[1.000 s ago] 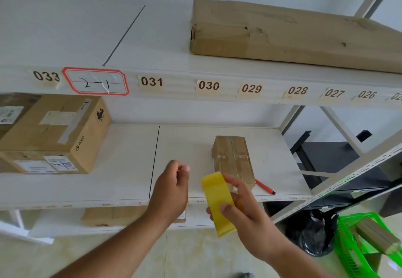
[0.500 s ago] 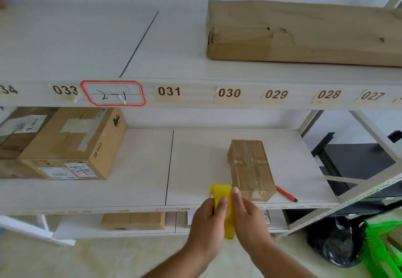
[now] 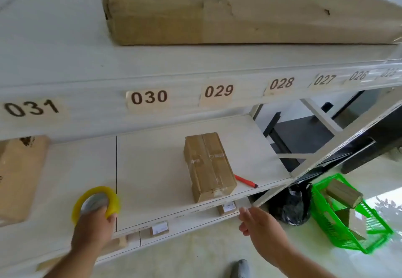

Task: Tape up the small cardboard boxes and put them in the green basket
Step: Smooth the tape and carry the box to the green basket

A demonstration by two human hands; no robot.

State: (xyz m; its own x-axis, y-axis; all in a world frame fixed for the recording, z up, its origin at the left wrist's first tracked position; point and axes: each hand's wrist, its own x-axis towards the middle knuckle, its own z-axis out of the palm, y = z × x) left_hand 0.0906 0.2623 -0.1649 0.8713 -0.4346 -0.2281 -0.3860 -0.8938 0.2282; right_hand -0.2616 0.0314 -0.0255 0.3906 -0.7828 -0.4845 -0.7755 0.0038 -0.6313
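A small taped cardboard box point(image 3: 208, 165) lies lengthwise on the middle shelf point(image 3: 152, 169), near its front edge. My left hand point(image 3: 93, 227) grips a yellow tape roll point(image 3: 95, 202) lying at the shelf's front left. My right hand point(image 3: 258, 225) hovers with relaxed fingers below and right of the box, in front of the shelf edge, holding nothing. The green basket point(image 3: 350, 212) stands on the floor at the right with cardboard boxes point(image 3: 343, 193) inside it.
A red pen point(image 3: 245, 181) lies on the shelf just right of the box. A larger carton point(image 3: 19, 177) sits at the far left. A long worn carton point(image 3: 250, 10) fills the upper shelf. A black bag point(image 3: 293, 206) lies on the floor beside the basket.
The tape roll passed from both hands into my left hand and moved left onto the shelf. My right hand let go and swung right, below the box. The camera moved closer and rightwards.
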